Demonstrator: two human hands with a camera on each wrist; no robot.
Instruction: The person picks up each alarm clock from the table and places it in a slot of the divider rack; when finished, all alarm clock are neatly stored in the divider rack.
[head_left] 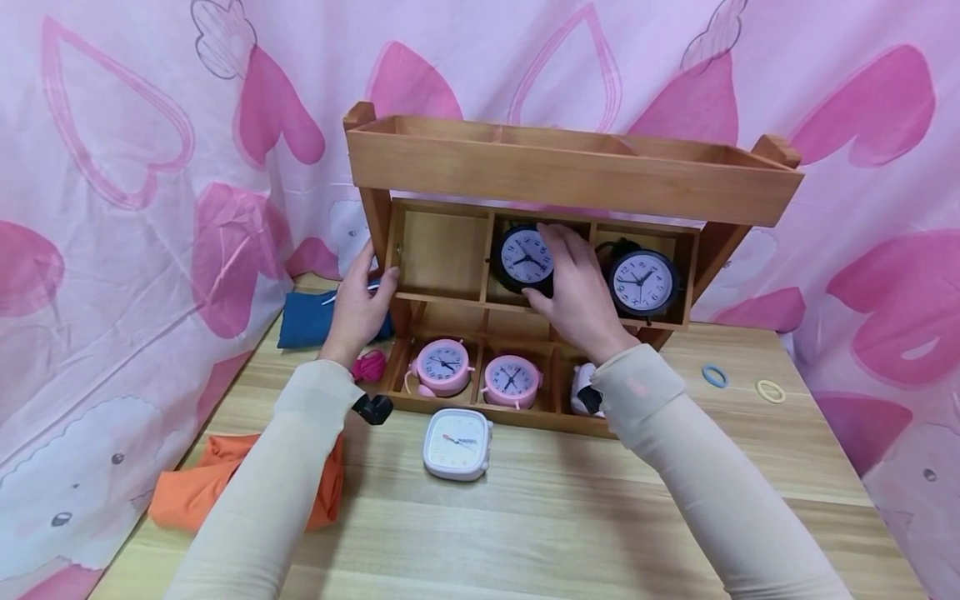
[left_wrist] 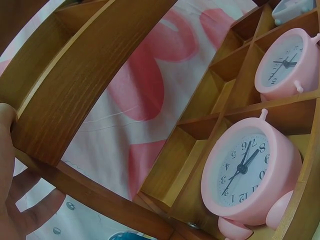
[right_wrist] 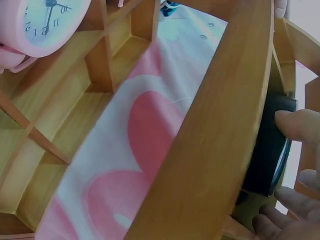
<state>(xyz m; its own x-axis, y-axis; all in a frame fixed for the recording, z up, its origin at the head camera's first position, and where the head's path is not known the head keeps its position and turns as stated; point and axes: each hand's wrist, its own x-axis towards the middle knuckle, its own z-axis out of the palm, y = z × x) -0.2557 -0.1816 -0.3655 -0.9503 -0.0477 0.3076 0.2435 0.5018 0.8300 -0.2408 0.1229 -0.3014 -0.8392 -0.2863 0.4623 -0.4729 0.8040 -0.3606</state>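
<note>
A white square clock (head_left: 457,444) lies face-up on the tabletop (head_left: 570,517) between the person's two forearms, nearest the camera, with an orange cloth (head_left: 197,490) under the left sleeve. Just beyond, below both hands, two pink alarm clocks (head_left: 444,366) (head_left: 512,381) stand in the bottom row of a wooden shelf rack (head_left: 570,177), and a white object sits partly hidden behind the right wrist.

The left hand (head_left: 360,304) grips the rack's left upright, thumb hooked round the front edge and fingers behind the post, steadying the frame. A blue cloth (head_left: 307,321) and a pink hair tie (head_left: 369,365) lie just beside that hand.

The right hand (head_left: 573,287) reaches into the middle cell of the middle row and holds a black alarm clock (head_left: 525,258), fingers curled over its right rim and thumb under its lower edge; the right wrist view shows fingertips (right_wrist: 300,125) pressed on the dark casing. A second black clock (head_left: 642,283) stands in the cell just right of that hand.

Judged from the grip, seating it well calls for keeping the clock upright and face-forward, clearing the thin divider on the right, and holding the rack braced so it cannot tip. Two hair rings (head_left: 715,376) (head_left: 770,391) lie well to the right.
</note>
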